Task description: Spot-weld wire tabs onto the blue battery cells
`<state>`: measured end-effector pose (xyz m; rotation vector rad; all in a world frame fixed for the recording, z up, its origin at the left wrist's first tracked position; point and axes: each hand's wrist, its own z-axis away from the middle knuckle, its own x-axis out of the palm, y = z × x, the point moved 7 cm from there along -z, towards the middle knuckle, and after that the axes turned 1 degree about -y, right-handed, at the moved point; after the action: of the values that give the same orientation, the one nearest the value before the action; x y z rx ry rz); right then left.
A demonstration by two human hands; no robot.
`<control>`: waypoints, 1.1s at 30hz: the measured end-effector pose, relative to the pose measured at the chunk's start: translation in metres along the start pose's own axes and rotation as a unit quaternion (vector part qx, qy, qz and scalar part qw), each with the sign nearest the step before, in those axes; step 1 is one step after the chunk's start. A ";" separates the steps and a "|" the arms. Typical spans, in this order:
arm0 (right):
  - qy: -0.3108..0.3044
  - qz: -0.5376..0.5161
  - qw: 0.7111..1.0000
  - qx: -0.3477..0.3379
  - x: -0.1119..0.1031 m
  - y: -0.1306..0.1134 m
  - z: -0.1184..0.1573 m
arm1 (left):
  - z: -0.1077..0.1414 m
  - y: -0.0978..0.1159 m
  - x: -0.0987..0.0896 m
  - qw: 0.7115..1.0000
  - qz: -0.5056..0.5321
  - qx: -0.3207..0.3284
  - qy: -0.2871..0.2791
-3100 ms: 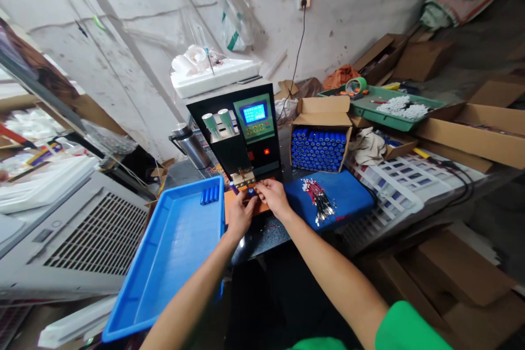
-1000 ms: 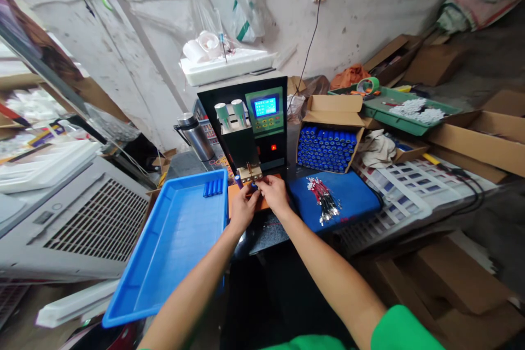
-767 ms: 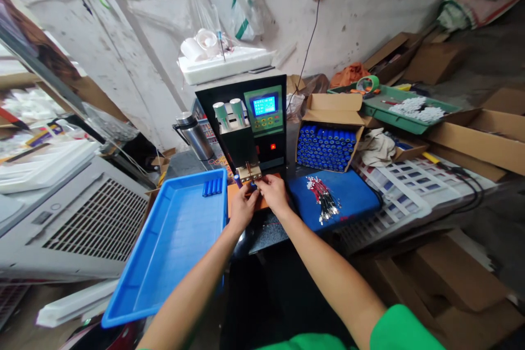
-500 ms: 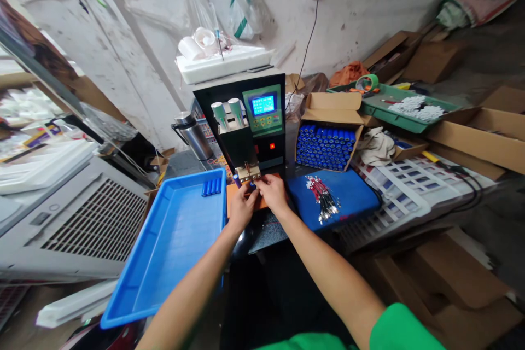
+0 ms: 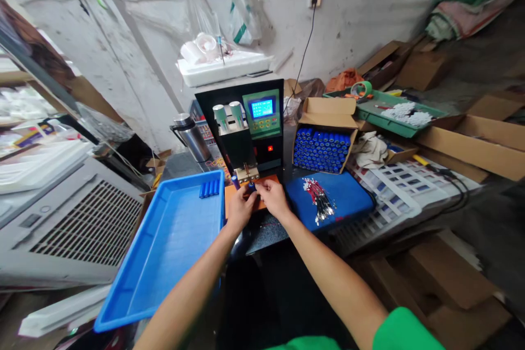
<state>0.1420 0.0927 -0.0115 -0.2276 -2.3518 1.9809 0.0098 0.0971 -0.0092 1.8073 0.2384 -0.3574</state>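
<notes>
Most of the blue cylinder [image 5: 251, 187] is hidden from me by the fingers around it; only a dark, round upper end and a little glossy blue side show, at the centre of the frame, just below the brass-coloured head of the black machine [image 5: 238, 149]. The left hand [image 5: 241, 206] pinches it, grip closed between thumb and fingers. The right hand [image 5: 270, 196] comes in from the right, fingertips bunched close to it; I can't tell whether that grip pinches anything, as the spot is too small to make out. A second blue cylinder [image 5: 235, 181] stands just left of the head, its foot hard to see. The machine's screen [image 5: 262, 109] glows, its writing too small to read. At lower left, the left forearm covers part of the blue tray [image 5: 164, 254]; the green sleeve [image 5: 404, 331] is cut off by the bottom edge.
</notes>
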 end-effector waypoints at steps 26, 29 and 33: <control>-0.097 0.461 0.836 -0.280 -0.013 -0.068 0.012 | -0.010 0.006 0.006 0.961 -0.199 0.187 -0.044; -0.030 0.431 0.855 -0.287 -0.030 -0.067 0.003 | -0.006 0.010 0.005 0.960 -0.199 0.193 -0.026; 0.140 0.387 0.864 -0.290 -0.095 -0.074 -0.016 | -0.001 0.015 0.008 0.960 -0.193 0.197 -0.055</control>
<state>0.2331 0.0820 0.0685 -1.5772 -2.8041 1.1545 0.0231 0.0937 0.0017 2.1221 0.4713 -0.8275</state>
